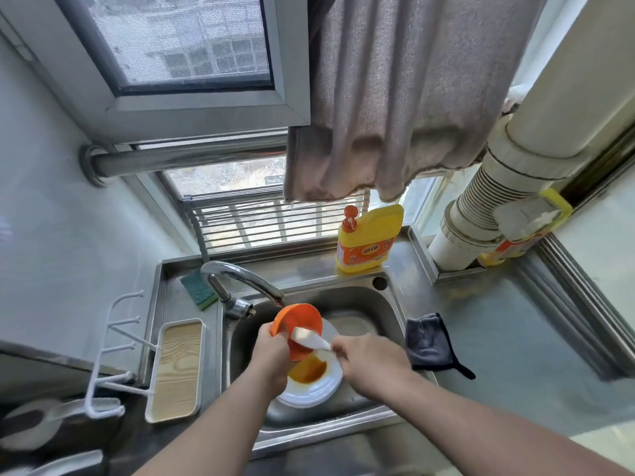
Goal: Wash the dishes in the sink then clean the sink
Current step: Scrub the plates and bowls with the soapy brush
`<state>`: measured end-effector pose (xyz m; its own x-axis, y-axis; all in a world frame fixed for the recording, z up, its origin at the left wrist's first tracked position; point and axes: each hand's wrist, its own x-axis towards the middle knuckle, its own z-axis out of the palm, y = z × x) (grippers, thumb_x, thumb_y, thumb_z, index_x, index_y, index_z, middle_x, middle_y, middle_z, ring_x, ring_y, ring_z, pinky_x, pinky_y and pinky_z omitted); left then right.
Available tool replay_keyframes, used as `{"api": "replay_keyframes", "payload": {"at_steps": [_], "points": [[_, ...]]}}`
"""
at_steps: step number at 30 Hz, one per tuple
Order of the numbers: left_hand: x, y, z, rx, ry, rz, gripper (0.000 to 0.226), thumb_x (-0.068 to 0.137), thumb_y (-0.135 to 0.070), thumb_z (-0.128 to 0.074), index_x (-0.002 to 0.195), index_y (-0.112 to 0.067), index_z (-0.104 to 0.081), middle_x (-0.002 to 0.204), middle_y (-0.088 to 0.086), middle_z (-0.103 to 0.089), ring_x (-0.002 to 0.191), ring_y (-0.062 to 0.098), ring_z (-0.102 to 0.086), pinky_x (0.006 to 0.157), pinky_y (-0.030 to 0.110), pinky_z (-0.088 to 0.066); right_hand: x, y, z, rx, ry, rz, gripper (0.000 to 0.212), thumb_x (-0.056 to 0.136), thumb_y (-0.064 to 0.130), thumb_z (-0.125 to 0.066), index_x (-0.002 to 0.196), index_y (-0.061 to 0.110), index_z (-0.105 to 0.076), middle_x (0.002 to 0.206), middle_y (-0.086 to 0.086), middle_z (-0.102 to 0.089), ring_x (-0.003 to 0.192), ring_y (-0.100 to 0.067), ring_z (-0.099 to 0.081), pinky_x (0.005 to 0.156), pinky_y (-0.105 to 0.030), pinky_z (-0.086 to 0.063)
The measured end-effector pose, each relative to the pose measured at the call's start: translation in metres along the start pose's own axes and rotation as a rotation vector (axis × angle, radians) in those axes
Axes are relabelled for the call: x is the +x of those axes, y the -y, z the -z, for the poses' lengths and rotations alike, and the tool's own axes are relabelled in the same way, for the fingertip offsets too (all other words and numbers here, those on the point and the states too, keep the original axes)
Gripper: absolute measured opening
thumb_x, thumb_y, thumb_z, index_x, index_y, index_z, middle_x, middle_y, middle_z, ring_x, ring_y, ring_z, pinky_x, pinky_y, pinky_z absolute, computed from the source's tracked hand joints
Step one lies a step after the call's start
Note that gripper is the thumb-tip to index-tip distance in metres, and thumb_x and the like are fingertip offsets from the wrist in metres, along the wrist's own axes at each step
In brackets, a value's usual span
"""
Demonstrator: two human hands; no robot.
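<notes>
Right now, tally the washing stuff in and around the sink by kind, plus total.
Orange bowl, held by left hand: 1
White plates in the sink, top one with orange sauce: stack, count unclear, taken as 1
Utensil, pinched by right hand: 1
Yellow detergent bottles: 2
Green sponge: 1
Dark cloth: 1
Total: 7

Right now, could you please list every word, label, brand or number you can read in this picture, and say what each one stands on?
Yellow detergent bottle, orange label with white characters: too blurred to read.
Second yellow bottle behind the white pipe: orange label mostly hidden, unreadable.
Orange bowl, white plate, green sponge: no text visible.
</notes>
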<state>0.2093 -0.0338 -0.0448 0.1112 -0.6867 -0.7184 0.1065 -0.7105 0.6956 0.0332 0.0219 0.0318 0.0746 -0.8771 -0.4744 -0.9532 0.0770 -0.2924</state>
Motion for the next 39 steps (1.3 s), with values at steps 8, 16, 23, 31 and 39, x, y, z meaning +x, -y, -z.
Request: {"api": "replay_keyframes", "payload": {"at_steps": [8, 16, 23, 31, 39], "points": [[0.003, 0.003, 0.012, 0.15, -0.081, -0.086, 0.038, 0.087, 0.005, -0.069, 0.115, -0.021, -0.067, 0.104, 0.011, -0.074, 0.096, 0.031, -0.071, 0.084, 0.048, -0.063, -0.001, 0.017, -0.019, 0.377, 0.095, -0.068, 0.023, 0.103, 0.037, -0.047, 0.119, 0.037, -0.063, 0.095, 0.001, -0.07, 0.083, -0.021, -0.063, 0.071, -0.032, -0.048], [0.009, 0.008, 0.009, 0.125, -0.036, 0.058, 0.053, 0.068, -0.007, -0.063, 0.12, -0.011, -0.062, 0.11, 0.019, -0.073, 0.096, 0.036, -0.074, 0.076, 0.049, -0.064, 0.007, -0.002, 0.005, -0.339, 0.012, 0.149, 0.062, 0.103, 0.007, -0.039, 0.144, 0.051, -0.026, 0.097, -0.009, -0.061, 0.093, -0.037, -0.065, 0.063, -0.04, -0.042], [-0.003, -0.002, 0.007, 0.116, -0.094, -0.093, 0.061, 0.088, 0.013, -0.049, 0.122, -0.036, -0.058, 0.117, 0.004, -0.061, 0.105, 0.034, -0.061, 0.079, 0.059, -0.064, 0.005, -0.004, -0.013, 0.315, 0.121, -0.074, 0.023, 0.102, 0.04, -0.048, 0.117, 0.037, -0.065, 0.086, 0.005, -0.066, 0.078, -0.021, -0.063, 0.07, -0.035, -0.051], [-0.005, -0.012, 0.001, 0.137, -0.132, -0.072, 0.054, 0.091, 0.01, -0.046, 0.113, -0.038, -0.057, 0.116, 0.005, -0.061, 0.104, 0.038, -0.061, 0.074, 0.058, -0.064, 0.0, 0.006, -0.015, -0.053, 0.022, 0.029, 0.037, 0.106, 0.023, -0.042, 0.137, 0.042, -0.046, 0.091, -0.007, -0.063, 0.099, -0.036, -0.067, 0.071, -0.037, -0.047], [-0.012, -0.01, 0.002, 0.267, -0.093, -0.012, 0.041, 0.094, 0.0, -0.051, 0.106, -0.037, -0.062, 0.116, 0.005, -0.062, 0.099, 0.038, -0.061, 0.063, 0.05, -0.063, 0.005, -0.001, 0.001, -0.293, 0.052, 0.093, 0.052, 0.103, 0.011, -0.04, 0.139, 0.049, -0.044, 0.113, -0.009, -0.067, 0.101, -0.037, -0.065, 0.068, -0.039, -0.043]]}}
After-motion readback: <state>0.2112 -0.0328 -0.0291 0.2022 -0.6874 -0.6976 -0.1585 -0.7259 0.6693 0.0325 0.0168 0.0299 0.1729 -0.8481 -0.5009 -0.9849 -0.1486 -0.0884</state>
